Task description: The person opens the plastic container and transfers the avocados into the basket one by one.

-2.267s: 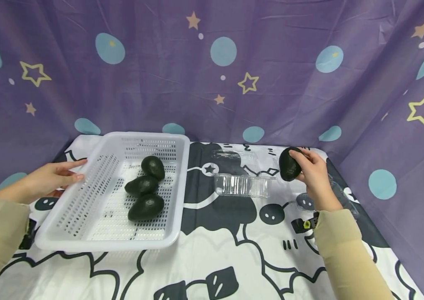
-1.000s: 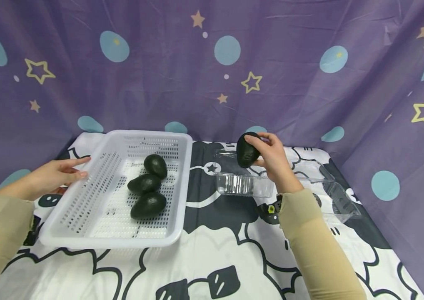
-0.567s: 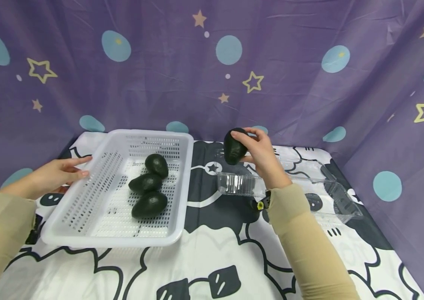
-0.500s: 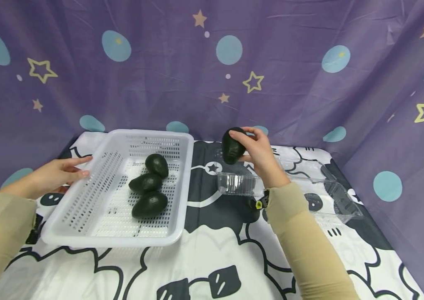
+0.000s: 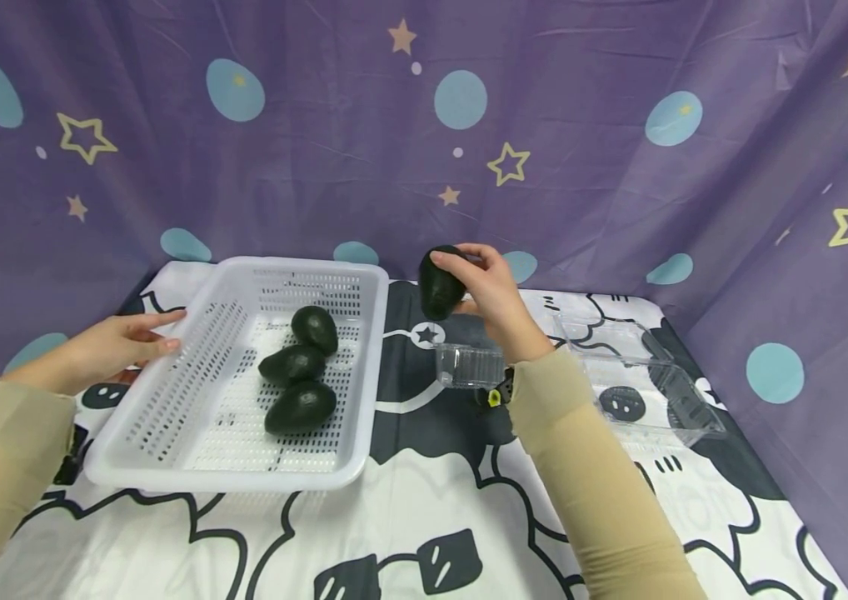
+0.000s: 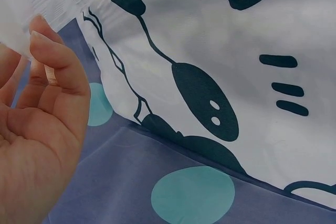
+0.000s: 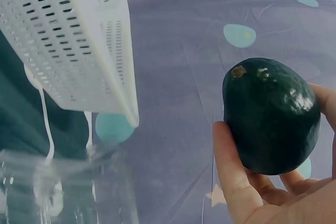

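Note:
A white perforated plastic basket (image 5: 202, 479) stands at the left in the head view, with several dark green avocados (image 5: 301, 407) inside, toward its right half. My left hand (image 5: 111, 354) holds the basket's left rim, thumb at the edge; the left wrist view shows the left fingers (image 6: 60, 61) bent at the white edge. In my right hand (image 5: 495, 293) is another avocado (image 5: 439, 285), raised above the table just right of the basket. The right wrist view shows this avocado (image 7: 270, 116) between thumb and fingers, its brown stem scar turned up.
A clear plastic container (image 5: 465, 367) sits right of the basket, partly hidden by my right hand and wrist. Farther right is a second clear container (image 5: 682, 400). A cartoon-printed cloth (image 5: 394, 533) covers the table; a purple curtain (image 5: 581, 192) hangs behind.
My right hand has carried the avocado leftward and up, from above the right container past the middle one, toward the basket. My left hand stays at the basket's rim.

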`<state>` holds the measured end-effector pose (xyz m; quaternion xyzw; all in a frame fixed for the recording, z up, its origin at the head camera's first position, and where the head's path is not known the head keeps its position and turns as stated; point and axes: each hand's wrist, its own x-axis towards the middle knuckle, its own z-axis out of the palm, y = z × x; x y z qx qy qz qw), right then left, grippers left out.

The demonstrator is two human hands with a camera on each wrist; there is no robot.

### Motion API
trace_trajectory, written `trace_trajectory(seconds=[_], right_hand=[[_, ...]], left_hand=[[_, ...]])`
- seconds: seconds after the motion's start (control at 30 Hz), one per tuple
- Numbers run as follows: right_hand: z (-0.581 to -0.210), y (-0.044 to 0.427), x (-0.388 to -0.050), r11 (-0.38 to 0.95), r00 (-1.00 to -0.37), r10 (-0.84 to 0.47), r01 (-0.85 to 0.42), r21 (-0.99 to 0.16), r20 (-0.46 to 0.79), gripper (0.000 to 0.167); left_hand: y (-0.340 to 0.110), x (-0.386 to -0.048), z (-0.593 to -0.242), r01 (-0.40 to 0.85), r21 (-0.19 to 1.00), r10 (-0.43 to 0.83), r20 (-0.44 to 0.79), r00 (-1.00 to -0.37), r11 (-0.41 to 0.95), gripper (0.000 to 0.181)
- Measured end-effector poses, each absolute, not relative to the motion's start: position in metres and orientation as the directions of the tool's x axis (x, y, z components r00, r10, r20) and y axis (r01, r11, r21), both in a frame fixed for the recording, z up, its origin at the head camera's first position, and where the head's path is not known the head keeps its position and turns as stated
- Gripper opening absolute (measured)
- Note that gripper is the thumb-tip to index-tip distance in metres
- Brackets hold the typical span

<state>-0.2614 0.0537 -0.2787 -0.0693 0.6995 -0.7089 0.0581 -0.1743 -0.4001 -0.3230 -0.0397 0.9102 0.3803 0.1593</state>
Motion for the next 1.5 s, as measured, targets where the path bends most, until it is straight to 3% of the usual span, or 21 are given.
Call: trace_trajectory(seconds=[0.4, 0.87, 1.5], right_hand=[[-0.267, 0.019, -0.265, 0.049, -0.974, -0.227, -0.003, -0.999, -0.008, 0.061], [-0.269, -0.034, -0.262, 0.026, -0.954, -0.288, 0.074, -0.997, -0.078, 0.059], [-0.303, -0.094, -0.25, -0.139, -0.948, -0.29, 0.177, -0.974, -0.131, 0.051]], left_hand=[[-0.402, -0.176, -0.324, -0.182, 0.678, 0.064, -0.321, -0.945, 0.712, 0.079], [-0.402, -0.174, -0.322, -0.184, 0.688, 0.063, -0.317, -0.946, 0.702, 0.08], [-0.398, -0.174, -0.324, -0.193, 0.687, 0.048, -0.316, -0.948, 0.7, 0.08]])
